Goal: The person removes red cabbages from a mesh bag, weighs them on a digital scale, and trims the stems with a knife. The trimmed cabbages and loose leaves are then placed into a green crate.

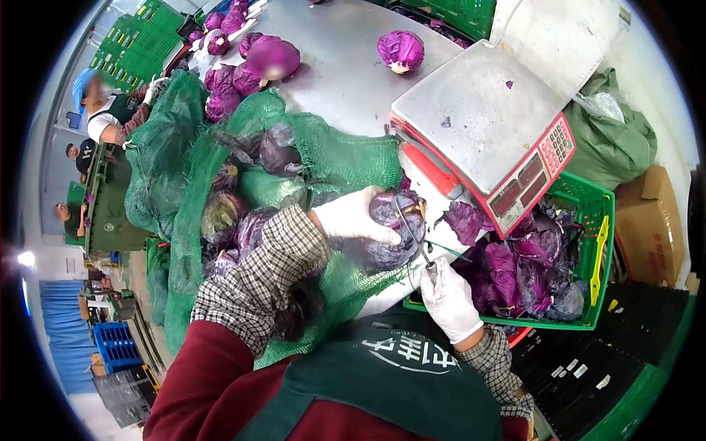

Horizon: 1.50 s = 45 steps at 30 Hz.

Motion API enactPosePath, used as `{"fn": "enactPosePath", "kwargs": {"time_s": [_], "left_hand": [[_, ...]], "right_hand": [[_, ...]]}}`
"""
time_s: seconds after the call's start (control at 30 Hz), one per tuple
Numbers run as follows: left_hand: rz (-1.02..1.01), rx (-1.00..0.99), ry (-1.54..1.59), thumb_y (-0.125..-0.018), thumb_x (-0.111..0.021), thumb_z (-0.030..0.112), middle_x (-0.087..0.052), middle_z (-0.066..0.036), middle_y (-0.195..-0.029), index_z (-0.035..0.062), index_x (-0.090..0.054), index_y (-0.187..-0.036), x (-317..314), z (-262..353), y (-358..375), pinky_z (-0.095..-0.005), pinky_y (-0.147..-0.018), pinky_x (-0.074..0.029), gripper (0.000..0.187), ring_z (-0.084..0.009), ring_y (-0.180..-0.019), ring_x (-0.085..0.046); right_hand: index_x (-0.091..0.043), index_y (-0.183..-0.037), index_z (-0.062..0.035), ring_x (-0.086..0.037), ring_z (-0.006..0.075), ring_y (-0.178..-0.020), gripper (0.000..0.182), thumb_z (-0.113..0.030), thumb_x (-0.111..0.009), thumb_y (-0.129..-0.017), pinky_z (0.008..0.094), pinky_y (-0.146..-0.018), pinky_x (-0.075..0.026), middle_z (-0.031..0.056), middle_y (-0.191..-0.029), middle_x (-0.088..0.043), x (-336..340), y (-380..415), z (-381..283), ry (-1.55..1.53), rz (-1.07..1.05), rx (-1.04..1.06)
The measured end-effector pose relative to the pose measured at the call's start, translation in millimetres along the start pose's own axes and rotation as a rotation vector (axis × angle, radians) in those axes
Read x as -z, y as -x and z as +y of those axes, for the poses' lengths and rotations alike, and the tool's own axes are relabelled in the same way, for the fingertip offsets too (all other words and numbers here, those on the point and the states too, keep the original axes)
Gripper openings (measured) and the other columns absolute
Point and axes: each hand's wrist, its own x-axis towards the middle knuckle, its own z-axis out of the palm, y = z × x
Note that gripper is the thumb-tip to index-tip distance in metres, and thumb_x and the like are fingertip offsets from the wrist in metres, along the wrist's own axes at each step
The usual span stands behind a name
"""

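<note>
My left hand (pixel 357 217), in a white glove, is closed on a red cabbage (pixel 392 253) over the green mesh sack (pixel 346 283). In my gloved right hand (pixel 450 300) is a knife (pixel 421 250), its narrow dark blade lying against the cabbage's right side. More cabbages (pixel 279 151) lie in and around the mesh to the left of my left hand. Beside my right hand, a green crate (pixel 604 253) holds loose purple cabbage leaves (pixel 504 275).
A red-framed scale (pixel 478 110) stands on the metal table (pixel 331 51) at right. Purple cabbages (pixel 401 51) sit farther back. A co-worker (pixel 114 114) stands at upper left; two more people are behind. A cardboard box (pixel 651 224) and green sack (pixel 610 136) are at right.
</note>
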Motion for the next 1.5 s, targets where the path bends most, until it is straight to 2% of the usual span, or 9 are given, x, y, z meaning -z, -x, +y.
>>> {"fn": "enactPosePath", "kwargs": {"time_s": [0.43,0.57,0.63,0.67,0.77,0.87,1.17,1.33,1.5], "left_hand": [[0.139,-0.062,-0.427,-0.056,-0.08,0.061,-0.049,-0.034,-0.128,-0.0157,-0.031,-0.135,-22,22,6,-0.0379,-0.101,-0.043,0.121,-0.0366,-0.119,-0.052],[0.158,-0.135,0.143,-0.055,-0.092,0.033,-0.045,-0.021,-0.135,-0.0061,-0.02,-0.144,-23,-27,41,-0.0366,-0.108,-0.035,0.121,-0.0272,-0.125,-0.046],[0.294,-0.313,0.013,-0.053,-0.093,0.029,-0.042,-0.019,-0.137,-0.0026,-0.017,-0.146,-40,-52,61,-0.0376,-0.111,-0.031,0.125,-0.0263,-0.128,-0.042],[0.384,-0.356,-0.029,-0.052,-0.093,0.031,-0.04,-0.019,-0.138,-0.0019,-0.017,-0.147,-53,-54,70,-0.038,-0.111,-0.031,0.126,-0.0269,-0.129,-0.041],[0.623,-0.477,-0.046,-0.049,-0.094,0.033,-0.032,-0.02,-0.143,0.0008,-0.012,-0.148,-95,-54,84,-0.0413,-0.111,-0.031,0.132,-0.0308,-0.133,-0.035],[0.678,-0.591,0.07,-0.052,-0.094,0.033,-0.024,-0.02,-0.146,0.0015,-0.003,-0.149,-116,-59,85,-0.0444,-0.112,-0.028,0.137,-0.0318,-0.134,-0.032],[0.512,-0.614,-0.54,-0.057,-0.085,0.046,-0.029,-0.027,-0.144,-0.0026,-0.025,-0.144,-92,-19,82,-0.0445,-0.112,-0.028,0.117,-0.0418,-0.135,-0.029],[0.437,-0.477,-0.553,-0.062,-0.078,0.054,-0.031,-0.027,-0.145,-0.0005,-0.028,-0.144,-87,-15,71,-0.0436,-0.111,-0.031,0.111,-0.0405,-0.134,-0.033],[0.402,-0.531,-0.524,-0.062,-0.079,0.052,-0.028,-0.027,-0.147,-0.0011,-0.026,-0.145,-85,-20,72,-0.0434,-0.112,-0.029,0.112,-0.0402,-0.136,-0.03]], "right_hand": [[-0.056,-0.099,0.0024,-0.066,0.0394,-0.081,0.02,-0.01,-0.049,-0.084,0.0462,-0.072,-0.054,0.0212,-0.089,-0.065,-13,-65,31,0.38,-0.148,-0.164],[-0.055,-0.114,0.0039,-0.062,0.0341,-0.091,0.032,-0.007,-0.056,-0.084,0.0436,-0.074,-0.052,0.0217,-0.099,-0.058,-50,-32,69,0.79,0.186,0.643],[-0.054,-0.116,0.002,-0.062,0.027,-0.087,0.03,-0.007,-0.056,-0.087,0.0411,-0.071,-0.052,0.0175,-0.1,-0.059,-50,-7,59,0.325,0.028,0.384],[-0.055,-0.111,0.0024,-0.052,0.0131,-0.05,0.022,-0.01,-0.051,-0.093,0.0273,-0.047,-0.044,0.006,-0.069,-0.055,-35,2,12,-0.471,-0.103,-0.199],[-0.052,-0.117,0.0021,-0.061,0.0278,-0.078,0.034,-0.015,-0.061,-0.089,0.0387,-0.067,-0.05,0.0167,-0.088,-0.06,-30,16,-9,-0.672,-0.1,-0.368],[-0.054,-0.113,0.0027,-0.061,0.0336,-0.084,0.032,-0.015,-0.062,-0.088,0.038,-0.074,-0.051,0.0197,-0.091,-0.061,-40,7,29,0.004,0.218,0.159],[-0.056,-0.114,0.0047,-0.06,0.0378,-0.098,0.035,-0.016,-0.063,-0.086,0.04,-0.088,-0.048,0.023,-0.104,-0.062,-33,-11,38,-0.194,0.379,0.213],[-0.038,-0.141,-0.0023,-0.051,0.0103,-0.051,0.054,-0.009,-0.052,-0.089,0.0247,-0.054,-0.048,0.0119,-0.095,-0.062,-7,33,-5,-0.523,0.19,0.025],[-0.044,-0.133,0.0042,-0.054,0.0389,-0.112,0.049,-0.019,-0.058,-0.092,0.0434,-0.093,-0.046,0.0262,-0.12,-0.055,-40,27,28,0.136,0.368,0.333]]}}
